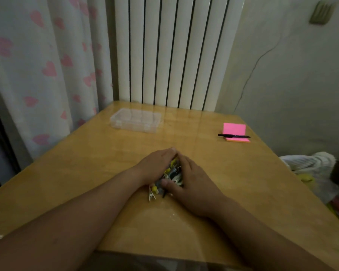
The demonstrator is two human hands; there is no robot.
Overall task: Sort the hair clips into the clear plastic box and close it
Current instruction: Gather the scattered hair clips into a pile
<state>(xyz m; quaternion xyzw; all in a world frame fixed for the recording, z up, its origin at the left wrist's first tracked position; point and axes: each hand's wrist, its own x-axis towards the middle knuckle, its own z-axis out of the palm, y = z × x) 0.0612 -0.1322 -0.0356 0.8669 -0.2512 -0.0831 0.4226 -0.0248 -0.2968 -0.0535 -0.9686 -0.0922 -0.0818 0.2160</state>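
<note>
- Both hands are cupped together around a little pile of hair clips [173,171] near the middle of the wooden table [86,163].
- The left hand [157,165] curls over the pile from its side, fingers bent around the clips.
- The right hand [192,178] does the same from the other side. Its thumb presses down on the near end of the pile, and its fingertips meet the left ones at the far end.
- A couple of clips poke out at the near edge, one silvery with a yellow bit; the rest are mostly hidden under the hands.
- The clear plastic box [136,120] sits well apart from the hands at the far left of the table, and its lid looks to be down.
- Over on the far right there's a pink sticky note pad [234,129] with a black pen [234,136] lying across it.
- A white radiator [172,51] stands behind the table, with a heart-print curtain [47,65] to the left.
</note>
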